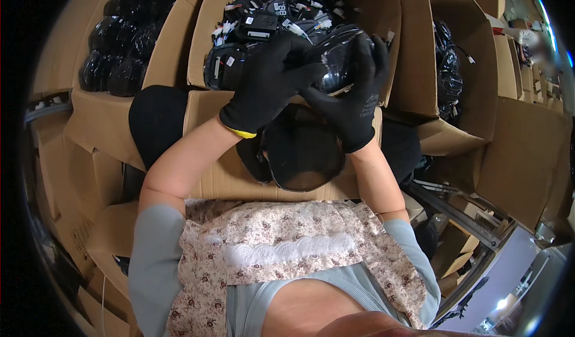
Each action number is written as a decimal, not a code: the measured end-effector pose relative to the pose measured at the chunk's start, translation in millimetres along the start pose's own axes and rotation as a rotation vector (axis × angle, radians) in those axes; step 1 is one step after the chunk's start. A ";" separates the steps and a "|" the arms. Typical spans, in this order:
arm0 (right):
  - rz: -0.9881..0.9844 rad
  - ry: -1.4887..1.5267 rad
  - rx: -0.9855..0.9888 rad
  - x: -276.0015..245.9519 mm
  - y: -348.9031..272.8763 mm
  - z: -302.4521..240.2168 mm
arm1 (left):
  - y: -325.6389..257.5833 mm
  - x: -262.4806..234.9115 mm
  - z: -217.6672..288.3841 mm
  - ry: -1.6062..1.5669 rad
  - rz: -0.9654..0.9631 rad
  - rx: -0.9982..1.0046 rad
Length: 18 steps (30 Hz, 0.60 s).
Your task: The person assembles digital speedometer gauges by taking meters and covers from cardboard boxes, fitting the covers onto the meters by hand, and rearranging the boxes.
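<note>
Both my hands wear black gloves and are raised in front of me, closed around a glossy black, rounded plastic shell [340,61]. My left hand [266,82] pinches its left side with the fingertips. Around the right side and lower edge curl the fingers of my right hand [356,97]. Under my hands, dark hollow shells [305,157] lie on a cardboard surface [215,178] over my lap. Just beyond, an open carton [197,61] is full of black plastic modules [260,25] with white connectors and coloured wires.
A carton at the left [162,49] stands beside glossy black rounded pieces [117,49], stacked and wrapped in clear film. On the right, another open carton [476,73] holds dark wrapped parts [448,73]. A metal frame [461,214] and more cardboard are at the lower right.
</note>
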State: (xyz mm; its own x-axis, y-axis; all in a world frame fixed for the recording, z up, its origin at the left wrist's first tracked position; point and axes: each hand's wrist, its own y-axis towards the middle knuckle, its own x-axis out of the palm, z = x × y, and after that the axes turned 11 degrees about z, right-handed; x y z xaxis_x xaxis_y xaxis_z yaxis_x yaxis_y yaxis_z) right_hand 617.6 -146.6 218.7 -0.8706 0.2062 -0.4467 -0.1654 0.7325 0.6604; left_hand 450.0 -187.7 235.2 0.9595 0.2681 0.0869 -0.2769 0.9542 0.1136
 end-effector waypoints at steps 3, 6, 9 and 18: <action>0.005 0.141 0.058 -4.4 2.0 16.5 | 0.1 -1.3 1.9 0.184 -0.004 0.085; 0.097 0.500 0.234 -4.8 15.0 21.0 | -3.7 -0.1 5.5 0.193 -0.010 -0.002; -0.058 0.587 0.478 -18.3 22.9 30.5 | -5.0 -0.6 4.5 0.077 -0.108 -0.080; 0.007 0.567 0.550 -24.3 16.9 23.9 | 0.2 1.2 4.0 0.459 -0.071 0.265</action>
State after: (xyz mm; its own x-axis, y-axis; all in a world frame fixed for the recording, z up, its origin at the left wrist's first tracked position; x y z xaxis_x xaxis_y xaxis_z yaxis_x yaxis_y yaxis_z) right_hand 647.1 -123.7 226.3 -0.9987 -0.0416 0.0303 -0.0346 0.9786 0.2029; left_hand 450.8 -187.8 239.3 0.8839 0.2917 -0.3656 -0.1575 0.9216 0.3548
